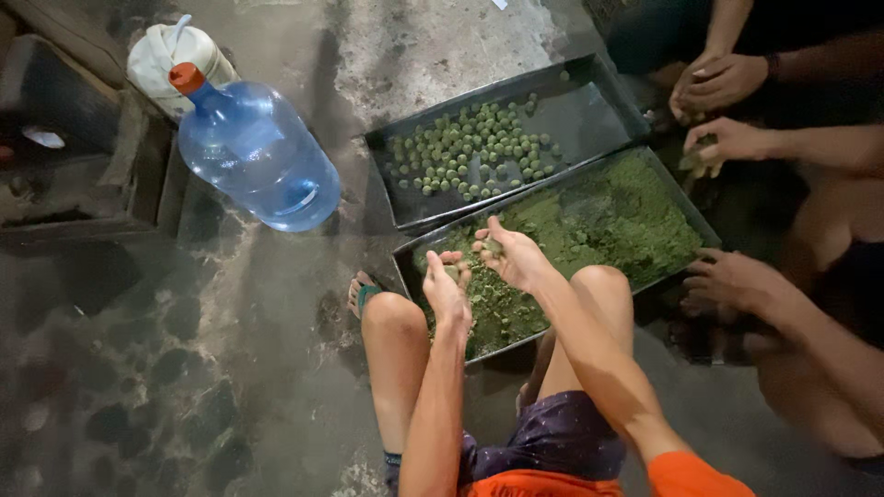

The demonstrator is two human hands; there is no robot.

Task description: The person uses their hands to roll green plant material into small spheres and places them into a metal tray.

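I squat over a dark metal tray [401, 259] filled with a green crumbly mixture [608, 221]. My left hand [446, 287] is curled around a small lump of green paste, just above the near end of that tray. My right hand [512, 255] pinches another bit of green paste between its fingers, close beside the left hand. A second dark tray [589, 101] beyond it holds many small green balls [470, 152], set out in loose rows.
A large blue water jug [253, 152] with an orange cap lies tilted on the concrete floor at the left, next to a white container [166, 55]. Other people's hands [727, 78] work at the right, around the trays. A dark wooden box [64, 147] sits far left.
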